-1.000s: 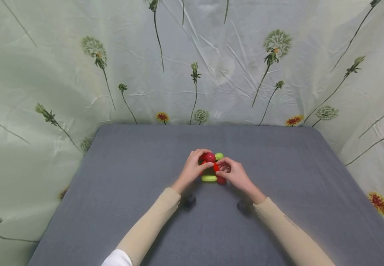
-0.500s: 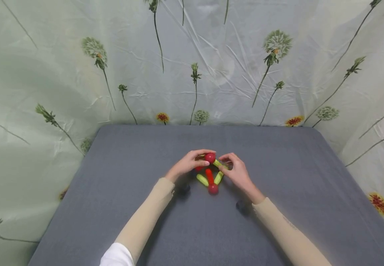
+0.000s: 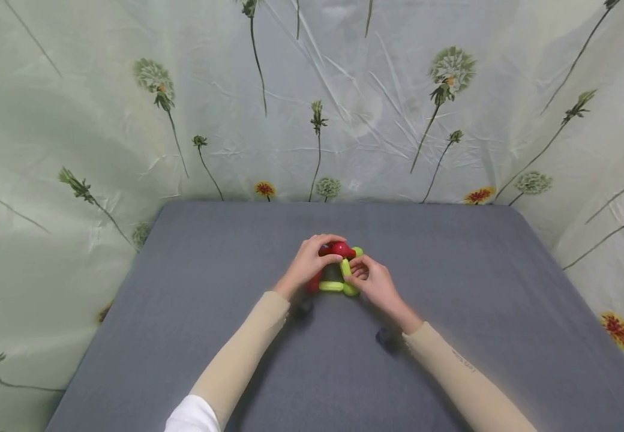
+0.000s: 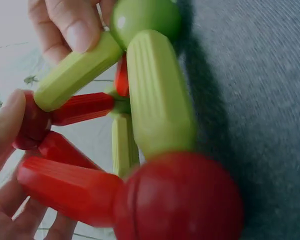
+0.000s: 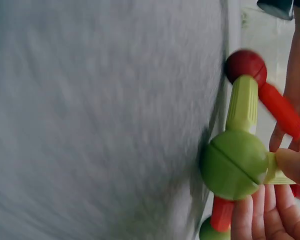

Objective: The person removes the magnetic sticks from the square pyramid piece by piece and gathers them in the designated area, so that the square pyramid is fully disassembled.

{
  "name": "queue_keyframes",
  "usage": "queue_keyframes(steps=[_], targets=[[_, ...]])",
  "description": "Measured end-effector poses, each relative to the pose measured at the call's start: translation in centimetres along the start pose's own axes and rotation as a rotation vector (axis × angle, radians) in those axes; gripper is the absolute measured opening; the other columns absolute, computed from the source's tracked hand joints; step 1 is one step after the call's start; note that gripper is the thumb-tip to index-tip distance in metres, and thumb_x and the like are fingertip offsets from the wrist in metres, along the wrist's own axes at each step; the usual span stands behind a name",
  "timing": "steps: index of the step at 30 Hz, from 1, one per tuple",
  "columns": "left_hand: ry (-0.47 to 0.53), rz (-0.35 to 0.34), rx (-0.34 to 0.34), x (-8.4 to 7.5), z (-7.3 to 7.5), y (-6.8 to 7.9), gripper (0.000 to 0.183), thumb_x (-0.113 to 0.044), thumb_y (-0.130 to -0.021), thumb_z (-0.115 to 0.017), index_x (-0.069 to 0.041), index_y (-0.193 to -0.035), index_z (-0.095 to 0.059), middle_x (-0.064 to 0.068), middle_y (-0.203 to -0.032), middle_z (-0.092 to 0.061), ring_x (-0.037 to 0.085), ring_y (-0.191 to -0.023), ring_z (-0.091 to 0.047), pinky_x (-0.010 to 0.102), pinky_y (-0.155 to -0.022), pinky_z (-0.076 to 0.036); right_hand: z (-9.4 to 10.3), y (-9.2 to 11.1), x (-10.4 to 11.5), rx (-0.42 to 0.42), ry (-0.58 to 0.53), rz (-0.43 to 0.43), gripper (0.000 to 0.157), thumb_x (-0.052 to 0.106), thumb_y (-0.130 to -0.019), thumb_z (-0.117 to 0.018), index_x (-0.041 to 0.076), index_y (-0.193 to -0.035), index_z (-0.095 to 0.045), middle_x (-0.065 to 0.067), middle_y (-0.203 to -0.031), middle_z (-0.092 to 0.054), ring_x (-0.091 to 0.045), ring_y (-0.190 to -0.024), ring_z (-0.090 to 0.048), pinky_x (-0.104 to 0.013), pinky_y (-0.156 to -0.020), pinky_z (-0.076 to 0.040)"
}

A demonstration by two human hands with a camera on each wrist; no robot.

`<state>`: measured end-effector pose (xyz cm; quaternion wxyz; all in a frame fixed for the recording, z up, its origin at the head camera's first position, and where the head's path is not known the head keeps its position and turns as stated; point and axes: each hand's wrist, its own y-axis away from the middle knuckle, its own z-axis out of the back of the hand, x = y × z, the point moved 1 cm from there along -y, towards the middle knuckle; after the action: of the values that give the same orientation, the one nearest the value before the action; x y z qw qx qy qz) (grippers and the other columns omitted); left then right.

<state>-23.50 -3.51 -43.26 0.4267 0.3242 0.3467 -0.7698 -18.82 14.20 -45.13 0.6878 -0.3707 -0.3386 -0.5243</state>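
A toy frame of ribbed rods and balls, red and yellow-green, stands on the grey table between both hands. My left hand (image 3: 308, 263) grips its top red ball (image 3: 339, 249), thumb in front and fingers behind. My right hand (image 3: 375, 282) pinches the upright yellow-green rod (image 3: 346, 267) that runs from that ball down to a green ball (image 5: 235, 164). From this green ball a second yellow-green rod (image 4: 161, 92) runs along the table to a lower red ball (image 4: 179, 199). A red rod (image 4: 72, 190) slants up from there. My left hand partly hides the frame's far side.
The grey table (image 3: 225, 252) extends around the frame on all sides. Behind it hangs a pale curtain (image 3: 366, 108) with a dandelion print. Dark wrist cameras (image 3: 386, 339) sit under both wrists.
The frame has been turned between my hands, bringing different rods and balls to the front. My right hand has gone from a red rod to a yellow-green one. My left stays at the top ball.
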Motion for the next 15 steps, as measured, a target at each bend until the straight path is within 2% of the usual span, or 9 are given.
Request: queue_keyframes(steps=[2,4,8,10,12,13,15], targets=[[0.059,0.016,0.002,0.0,0.3,-0.1,0.038,-0.015,-0.086,-0.071,-0.007,-0.122,-0.064,0.007,-0.115,-0.065,0.023,-0.099,-0.059,0.035,-0.084,-0.049,0.0,0.2,0.1,0.022,-0.006,0.004,0.022,-0.001,-0.080,-0.073,-0.003,-0.100,-0.062,-0.009,-0.087,-0.063,-0.018,-0.077,-0.062,-0.025,-0.069,-0.052],[0.113,0.019,0.035,0.0,0.6,-0.1,0.037,-0.013,-0.087,-0.070,-0.007,-0.123,-0.063,0.008,-0.116,-0.064,0.024,-0.099,-0.061,0.035,-0.085,-0.050,0.2,0.4,0.3,0.058,-0.025,0.006,0.022,-0.001,-0.081,-0.071,-0.004,-0.101,-0.062,-0.009,-0.088,-0.064,-0.018,-0.078,-0.062,-0.026,-0.071,-0.052],[0.186,-0.038,0.178,0.1,1.1,-0.3,0.036,-0.008,-0.090,-0.067,-0.004,-0.125,-0.062,0.010,-0.119,-0.064,0.022,-0.103,-0.062,0.035,-0.089,-0.048,1.3,0.3,0.1,-0.006,-0.053,0.011,0.018,-0.002,-0.081,-0.067,-0.002,-0.099,-0.064,-0.011,-0.091,-0.065,-0.022,-0.082,-0.062,-0.032,-0.074,-0.052],[0.205,-0.069,0.239,0.3,1.1,-0.5,0.037,-0.006,-0.091,-0.064,-0.003,-0.127,-0.060,0.010,-0.121,-0.063,0.021,-0.104,-0.061,0.034,-0.090,-0.047,1.8,-0.1,-0.2,-0.049,-0.039,0.030,0.023,-0.006,-0.079,-0.063,-0.002,-0.102,-0.064,-0.014,-0.098,-0.064,-0.027,-0.090,-0.061,-0.038,-0.080,-0.050],[0.210,-0.095,0.273,0.5,1.1,-0.6,0.037,-0.005,-0.092,-0.061,-0.003,-0.129,-0.058,0.010,-0.124,-0.061,0.020,-0.107,-0.059,0.033,-0.091,-0.046,2.1,-0.3,-0.5,-0.059,-0.004,0.040,0.027,-0.006,-0.080,-0.064,-0.002,-0.107,-0.063,-0.015,-0.104,-0.064,-0.030,-0.097,-0.060,-0.043,-0.086,-0.048],[0.197,-0.105,0.277,0.6,1.1,-0.7,0.037,-0.006,-0.093,-0.060,-0.003,-0.130,-0.058,0.010,-0.123,-0.062,0.020,-0.102,-0.060,0.032,-0.088,-0.047,2.1,-0.4,-0.7,-0.038,0.012,0.040,0.030,-0.006,-0.081,-0.064,-0.002,-0.110,-0.062,-0.016,-0.107,-0.063,-0.030,-0.100,-0.059,-0.044,-0.088,-0.047],[0.150,-0.132,0.264,0.5,1.0,-0.7,0.036,-0.008,-0.095,-0.059,-0.004,-0.131,-0.057,0.009,-0.124,-0.060,0.021,-0.104,-0.059,0.031,-0.087,-0.046,1.9,-0.4,-0.9,0.018,0.029,0.025,0.031,-0.003,-0.083,-0.067,-0.002,-0.114,-0.060,-0.016,-0.109,-0.063,-0.030,-0.102,-0.059,-0.045,-0.089,-0.046]])
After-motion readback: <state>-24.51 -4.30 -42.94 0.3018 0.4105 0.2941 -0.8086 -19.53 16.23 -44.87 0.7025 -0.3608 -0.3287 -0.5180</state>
